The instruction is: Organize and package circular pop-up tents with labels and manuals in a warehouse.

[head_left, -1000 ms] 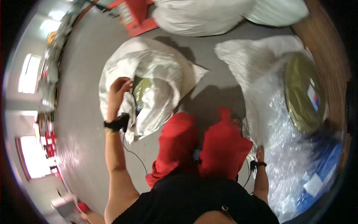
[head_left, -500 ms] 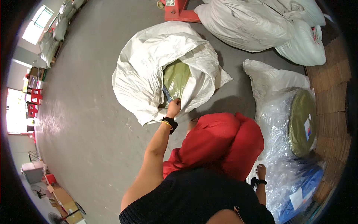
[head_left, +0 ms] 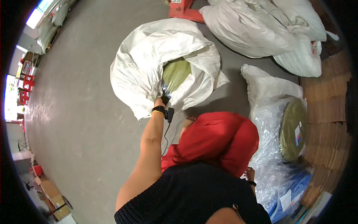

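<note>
A large white woven sack (head_left: 138, 56) lies on the floor in front of me, its mouth gathered into folds. Through the opening show a round olive-green package (head_left: 177, 72) and a strip of blue below it. At the near left edge of the mouth, my left hand (head_left: 159, 102) is closed on the sack's fabric; its fingertips are partly hidden in the folds. A black device with a cable sits at that wrist. Low at my right side, my right hand (head_left: 250, 173) hangs beside the clear plastic wrapping (head_left: 261, 149); its fingers are too small and covered to read.
On the right lie a wrapped olive-green disc-shaped package (head_left: 292, 130) and a blue package (head_left: 291, 203), beside stacked cardboard (head_left: 324, 100). Full white sacks (head_left: 253, 30) lie at the far right, next to a red pallet jack (head_left: 182, 10). Boxes (head_left: 52, 194) stand far left.
My left hand has moved left, from the near side of the opening to the sack's gathered edge. The black device and its cable have come into view at the wrist. My view has shifted slightly.
</note>
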Demonstrator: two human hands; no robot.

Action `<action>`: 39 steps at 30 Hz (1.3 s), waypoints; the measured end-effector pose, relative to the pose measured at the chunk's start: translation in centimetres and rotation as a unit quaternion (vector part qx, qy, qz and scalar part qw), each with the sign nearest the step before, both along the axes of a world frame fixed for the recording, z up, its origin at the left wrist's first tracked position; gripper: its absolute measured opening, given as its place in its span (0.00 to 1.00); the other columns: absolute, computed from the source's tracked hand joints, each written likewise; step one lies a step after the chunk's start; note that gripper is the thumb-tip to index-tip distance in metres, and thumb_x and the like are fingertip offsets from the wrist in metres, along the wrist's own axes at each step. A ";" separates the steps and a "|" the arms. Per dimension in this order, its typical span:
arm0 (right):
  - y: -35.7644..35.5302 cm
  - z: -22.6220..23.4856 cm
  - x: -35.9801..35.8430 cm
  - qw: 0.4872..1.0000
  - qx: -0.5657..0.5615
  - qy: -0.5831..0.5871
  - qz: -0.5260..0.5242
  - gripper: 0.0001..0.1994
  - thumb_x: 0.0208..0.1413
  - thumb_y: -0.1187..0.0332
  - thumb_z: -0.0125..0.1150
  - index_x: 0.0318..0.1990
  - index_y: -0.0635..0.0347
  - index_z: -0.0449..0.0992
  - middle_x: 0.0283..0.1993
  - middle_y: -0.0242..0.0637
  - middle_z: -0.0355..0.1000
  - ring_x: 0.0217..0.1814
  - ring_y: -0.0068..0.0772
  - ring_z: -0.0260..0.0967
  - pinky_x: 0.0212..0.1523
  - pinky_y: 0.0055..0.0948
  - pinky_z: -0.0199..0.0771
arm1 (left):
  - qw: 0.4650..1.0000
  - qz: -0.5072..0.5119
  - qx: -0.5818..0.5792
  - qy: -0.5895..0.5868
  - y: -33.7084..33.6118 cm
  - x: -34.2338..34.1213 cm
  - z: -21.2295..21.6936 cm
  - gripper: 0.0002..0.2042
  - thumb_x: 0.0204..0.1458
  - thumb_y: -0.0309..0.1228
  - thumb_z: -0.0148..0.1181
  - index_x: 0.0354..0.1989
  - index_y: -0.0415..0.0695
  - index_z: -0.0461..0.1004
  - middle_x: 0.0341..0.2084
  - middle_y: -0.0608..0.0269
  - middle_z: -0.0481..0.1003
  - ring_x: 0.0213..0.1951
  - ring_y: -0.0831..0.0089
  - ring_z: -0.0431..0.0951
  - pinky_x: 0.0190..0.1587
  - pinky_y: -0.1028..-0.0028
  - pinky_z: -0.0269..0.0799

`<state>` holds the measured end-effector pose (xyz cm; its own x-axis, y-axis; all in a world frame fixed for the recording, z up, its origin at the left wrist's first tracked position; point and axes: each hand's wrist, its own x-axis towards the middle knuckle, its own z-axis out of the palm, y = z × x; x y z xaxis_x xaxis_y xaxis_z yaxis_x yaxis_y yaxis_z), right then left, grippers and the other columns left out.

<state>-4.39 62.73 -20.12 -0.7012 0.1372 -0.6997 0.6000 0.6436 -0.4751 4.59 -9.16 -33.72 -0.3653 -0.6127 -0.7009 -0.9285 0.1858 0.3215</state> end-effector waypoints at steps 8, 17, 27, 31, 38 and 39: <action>-0.6 -1.9 -0.7 0.999 -0.022 -0.022 0.019 0.12 0.49 0.66 0.51 0.38 0.65 0.70 0.26 0.40 0.72 0.22 0.30 0.71 0.17 0.23 0.68 | 0.989 0.065 -0.127 -0.039 -3.0 7.8 1.1 0.30 0.21 0.31 0.67 0.42 0.39 0.69 0.41 0.52 0.71 0.44 0.60 0.71 0.45 0.68 0.68; 2.1 1.1 -8.4 0.979 -0.093 0.164 0.076 0.12 0.50 0.61 0.51 0.34 0.62 0.70 0.24 0.35 0.69 0.21 0.26 0.68 0.18 0.21 0.65 | 0.989 0.114 -0.073 -0.060 -3.2 7.0 9.1 0.22 0.39 0.36 0.55 0.45 0.41 0.69 0.47 0.54 0.68 0.50 0.59 0.67 0.51 0.69 0.62; -6.5 13.2 -15.2 0.922 -0.094 0.337 0.163 0.10 0.52 0.70 0.53 0.38 0.67 0.70 0.29 0.35 0.70 0.29 0.21 0.68 0.32 0.21 0.69 | 0.605 0.425 0.269 0.617 -2.5 4.6 13.1 0.19 0.39 0.38 0.59 0.42 0.48 0.70 0.39 0.65 0.72 0.39 0.63 0.71 0.41 0.67 0.67; -19.1 23.6 -15.1 0.854 -0.203 0.418 0.233 0.13 0.49 0.71 0.56 0.43 0.64 0.68 0.33 0.36 0.71 0.37 0.24 0.69 0.39 0.22 0.68 | 0.520 0.546 0.353 0.554 2.1 0.6 24.3 0.15 0.44 0.42 0.55 0.40 0.50 0.69 0.38 0.69 0.72 0.40 0.68 0.70 0.39 0.69 0.64; -40.4 33.7 -6.8 0.530 -0.224 0.561 0.595 0.35 0.35 0.67 0.66 0.54 0.60 0.59 0.55 0.48 0.58 0.56 0.43 0.58 0.53 0.36 0.60 | 0.532 0.446 0.363 0.621 11.7 6.7 41.3 0.17 0.49 0.37 0.54 0.45 0.43 0.66 0.43 0.59 0.69 0.46 0.67 0.69 0.50 0.68 0.65; -42.6 34.0 -5.9 0.476 -0.196 0.591 0.621 0.37 0.33 0.68 0.67 0.56 0.59 0.58 0.57 0.48 0.55 0.58 0.45 0.56 0.55 0.36 0.59 | 0.546 0.446 0.353 0.615 12.5 7.4 42.9 0.17 0.50 0.40 0.53 0.45 0.45 0.66 0.43 0.60 0.70 0.44 0.67 0.70 0.48 0.68 0.67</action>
